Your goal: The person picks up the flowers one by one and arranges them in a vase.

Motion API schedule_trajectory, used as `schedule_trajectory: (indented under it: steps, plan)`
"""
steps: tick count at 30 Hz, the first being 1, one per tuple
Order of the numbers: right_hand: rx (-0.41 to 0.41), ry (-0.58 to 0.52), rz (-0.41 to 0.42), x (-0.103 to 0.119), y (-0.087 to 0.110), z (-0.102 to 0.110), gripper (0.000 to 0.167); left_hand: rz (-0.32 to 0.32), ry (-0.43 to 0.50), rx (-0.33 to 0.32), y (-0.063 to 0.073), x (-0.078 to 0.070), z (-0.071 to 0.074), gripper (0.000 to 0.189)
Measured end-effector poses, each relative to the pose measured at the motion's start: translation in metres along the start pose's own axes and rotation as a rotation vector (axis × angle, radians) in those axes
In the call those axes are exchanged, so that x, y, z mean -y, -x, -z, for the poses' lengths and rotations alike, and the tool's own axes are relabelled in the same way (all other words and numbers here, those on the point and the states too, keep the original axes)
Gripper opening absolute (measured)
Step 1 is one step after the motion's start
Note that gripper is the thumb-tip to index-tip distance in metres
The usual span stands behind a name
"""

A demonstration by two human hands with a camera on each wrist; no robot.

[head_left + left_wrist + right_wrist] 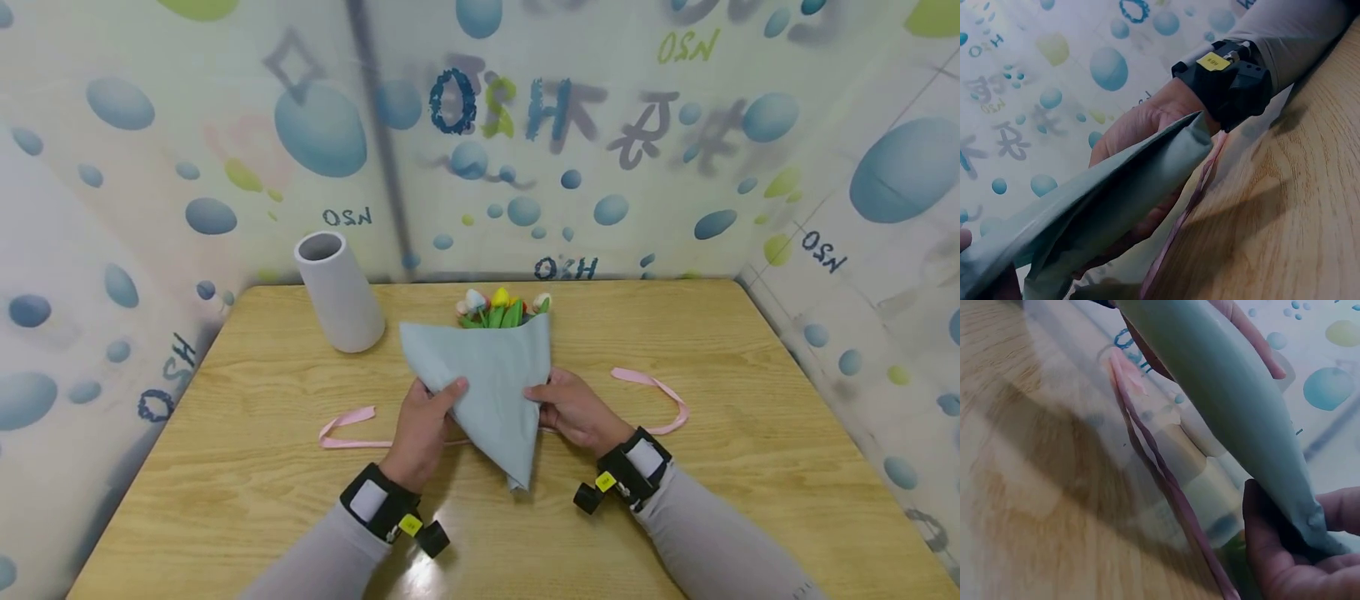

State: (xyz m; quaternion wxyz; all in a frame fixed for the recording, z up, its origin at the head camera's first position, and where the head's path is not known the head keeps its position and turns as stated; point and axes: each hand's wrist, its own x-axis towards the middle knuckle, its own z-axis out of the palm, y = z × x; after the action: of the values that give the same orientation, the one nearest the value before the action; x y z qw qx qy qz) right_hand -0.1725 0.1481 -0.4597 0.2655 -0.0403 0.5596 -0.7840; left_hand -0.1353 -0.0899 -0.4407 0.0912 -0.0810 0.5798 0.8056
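Observation:
A bouquet of artificial-looking tulips [500, 308], white, yellow and reddish with green leaves, shows above a cone of pale blue wrapping paper [495, 375]. My left hand [420, 429] grips the cone's left side, thumb over the front and the other fingers behind it. On the opposite side my right hand [576, 408] pinches the paper's edge between thumb and fingers. The narrow end of the wrap [1194, 140] points toward me, above the table in the left wrist view. Beneath the bouquet runs a pink ribbon [1169, 478], its middle hidden behind the paper in the head view.
A white vase [341, 292] stands at the back left of the wooden table [712, 517]. Loose ribbon ends [633, 377] curl out on both sides. A wall covering [637, 167] with blue droplets and lettering encloses the table's back and sides.

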Motion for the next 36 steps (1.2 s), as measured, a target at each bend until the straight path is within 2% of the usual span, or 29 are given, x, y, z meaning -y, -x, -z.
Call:
schedule_trajectory:
  steps: [5, 11, 17, 20, 25, 29, 33, 36]
  plan:
    - [-0.005, -0.01, -0.016, 0.001, -0.008, -0.002, 0.037, -0.041, 0.025, 0.026, 0.004, 0.001, -0.005, 0.056]
    - [-0.017, 0.032, -0.019, 0.002, -0.012, 0.0, 0.041, -0.074, -0.105, 0.016, 0.009, 0.002, -0.012, 0.044]
    - [-0.048, 0.076, -0.047, 0.007, -0.01, 0.0, 0.052, -0.165, -0.208, -0.02, 0.014, 0.002, -0.02, 0.031]
    - [-0.048, 0.068, -0.055, 0.009, -0.008, 0.002, 0.054, -0.204, -0.252, -0.006, 0.017, 0.003, -0.025, 0.027]
    - [-0.014, 0.038, -0.043, 0.012, -0.007, 0.005, 0.061, -0.241, -0.349, 0.086, 0.024, 0.006, -0.035, 0.028]
    - [0.068, 0.012, -0.036, 0.013, -0.008, 0.007, 0.075, -0.29, -0.508, 0.201, 0.032, 0.009, -0.041, 0.033]
    - [0.139, -0.013, -0.037, 0.016, -0.008, 0.01, 0.087, -0.411, -0.714, 0.32, 0.037, 0.012, -0.045, 0.032]
    - [0.124, -0.021, -0.032, 0.019, -0.007, 0.013, 0.09, -0.496, -0.83, 0.383, 0.038, 0.014, -0.048, 0.025]
